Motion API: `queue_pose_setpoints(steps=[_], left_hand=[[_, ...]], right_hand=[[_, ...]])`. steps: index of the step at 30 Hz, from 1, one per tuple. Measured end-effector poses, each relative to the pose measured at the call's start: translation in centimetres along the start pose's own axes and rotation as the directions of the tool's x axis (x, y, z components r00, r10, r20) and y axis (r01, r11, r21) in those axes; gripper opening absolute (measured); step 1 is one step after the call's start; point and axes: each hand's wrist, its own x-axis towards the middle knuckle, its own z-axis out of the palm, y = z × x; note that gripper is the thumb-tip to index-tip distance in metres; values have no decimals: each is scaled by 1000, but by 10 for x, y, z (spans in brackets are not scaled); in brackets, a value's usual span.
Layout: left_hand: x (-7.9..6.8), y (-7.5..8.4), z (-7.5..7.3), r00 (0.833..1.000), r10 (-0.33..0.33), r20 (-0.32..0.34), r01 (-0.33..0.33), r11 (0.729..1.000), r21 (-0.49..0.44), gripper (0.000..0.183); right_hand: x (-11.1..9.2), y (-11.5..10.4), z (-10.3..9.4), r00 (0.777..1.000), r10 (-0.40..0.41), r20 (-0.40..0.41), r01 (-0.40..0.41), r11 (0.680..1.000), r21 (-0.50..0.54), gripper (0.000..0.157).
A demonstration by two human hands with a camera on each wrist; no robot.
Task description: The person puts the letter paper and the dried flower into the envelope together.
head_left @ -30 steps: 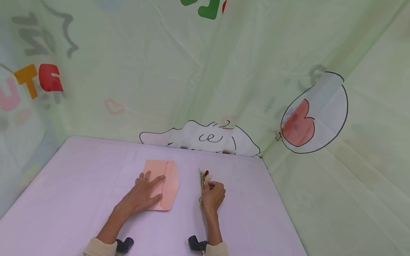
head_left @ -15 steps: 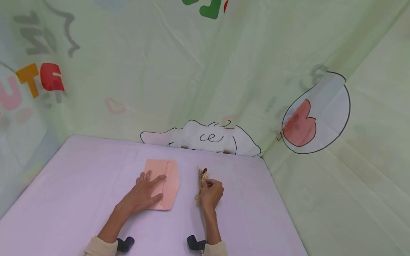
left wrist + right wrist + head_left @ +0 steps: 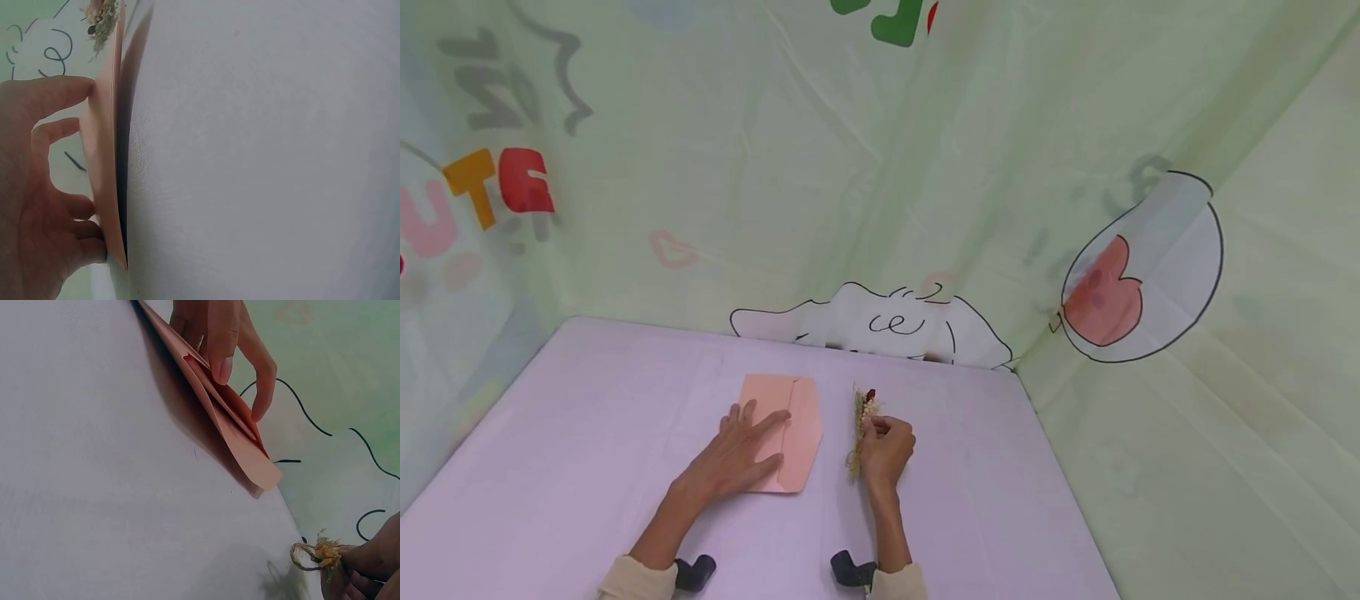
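Note:
A pink envelope [image 3: 803, 433] lies on the table with its flap unfolded toward the right. My left hand [image 3: 730, 457] rests on it, fingers spread and fingertips pressing the paper. In the right wrist view the envelope's mouth [image 3: 219, 403] gapes a little, showing a folded layer within. To the right of the envelope, my right hand [image 3: 887, 454] pinches a small dried flower bouquet [image 3: 860, 408] between thumb and fingers. It has a dark red bloom at its top and a twine loop [image 3: 302, 557] at its stems. The bouquet is held above the table, where its shadow falls.
A pale lilac cloth covers the table [image 3: 587, 417]. Green printed curtains [image 3: 775, 167] enclose it at the back and sides. Each wrist carries a black camera mount, one by the left sleeve [image 3: 636, 577] and one by the right sleeve [image 3: 901, 583].
My right hand has moved a little to the left with the bouquet, closer to the envelope. My left hand and the envelope have stayed in place.

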Motion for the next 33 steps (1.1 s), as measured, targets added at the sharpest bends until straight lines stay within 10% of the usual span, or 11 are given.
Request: queue_pose_setpoints(steps=[33], left_hand=[[2,-2,0,1000,-12,0,12,999,38,61]], right_hand=[[-24,-34,38,992,-32,126,21,996,86,7]])
